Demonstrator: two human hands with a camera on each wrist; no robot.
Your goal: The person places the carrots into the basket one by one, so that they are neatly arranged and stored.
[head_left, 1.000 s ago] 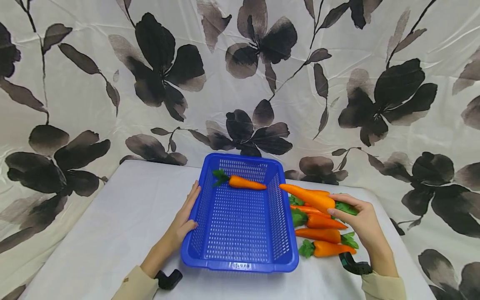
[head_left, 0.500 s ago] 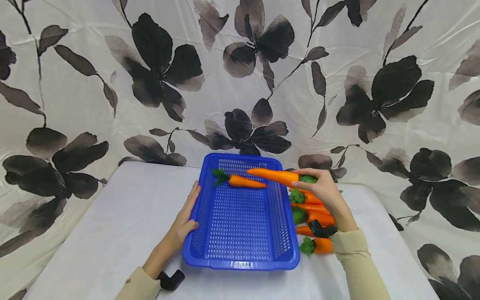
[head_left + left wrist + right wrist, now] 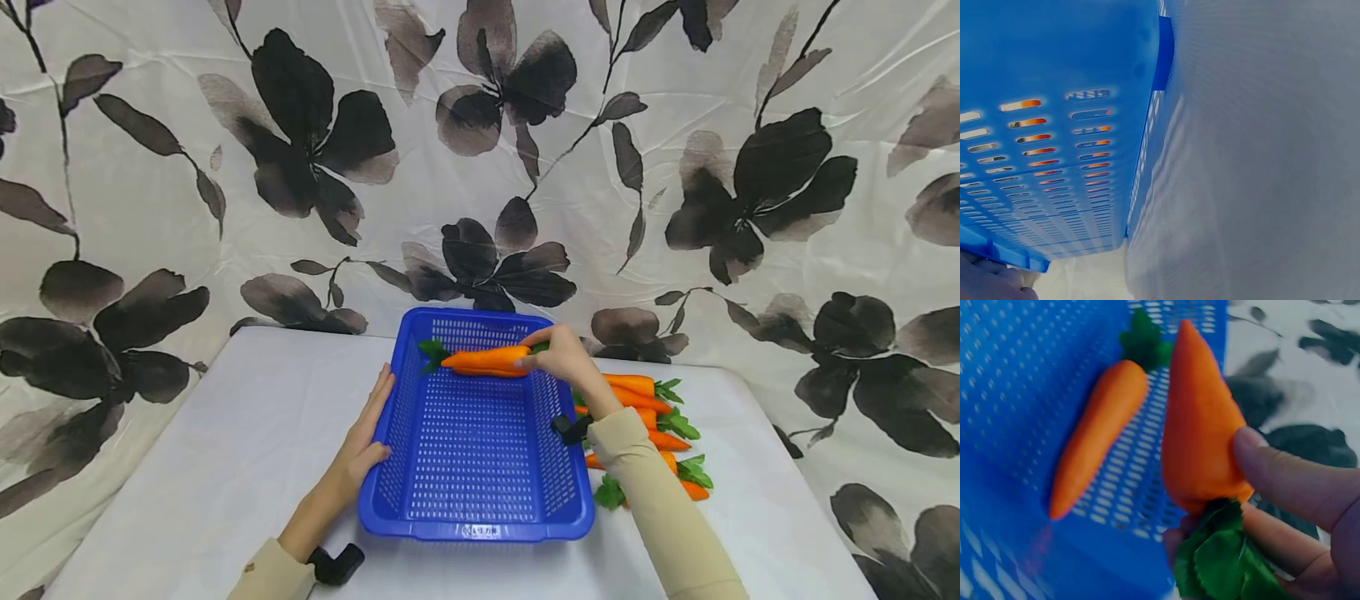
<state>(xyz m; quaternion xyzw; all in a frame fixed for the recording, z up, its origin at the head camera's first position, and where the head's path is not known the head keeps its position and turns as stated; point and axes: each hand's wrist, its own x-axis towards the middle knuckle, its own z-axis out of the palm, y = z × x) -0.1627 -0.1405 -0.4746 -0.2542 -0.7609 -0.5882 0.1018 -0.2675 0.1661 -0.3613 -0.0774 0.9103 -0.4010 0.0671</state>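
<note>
Over the far end of a blue perforated plastic basket [image 3: 480, 531], my right hand [image 3: 562, 354] pinches an orange carrot [image 3: 1204, 431] near its leafy top, the tip pointing left in the head view. Thumb and fingers grip its thick end in the right wrist view. Another carrot [image 3: 1100, 431] lies inside the basket; from the head, the held one overlaps most of it and its green leaves [image 3: 432, 354] stick out left. My left hand [image 3: 360, 450] lies along the basket's left side, fingers straight, thumb at the rim. The left wrist view shows mostly the basket's outer wall [image 3: 1072, 50].
Several more carrots [image 3: 637, 385] with green leaves lie right of the basket, partly covered by my right forearm. A white cloth [image 3: 225, 433] covers the table. A floral curtain [image 3: 420, 183] hangs behind its far edge.
My right hand has carried the carrot left from the group beside the basket, across the right rim, down to the carrot lying inside. My left hand has stayed at the basket's side.
</note>
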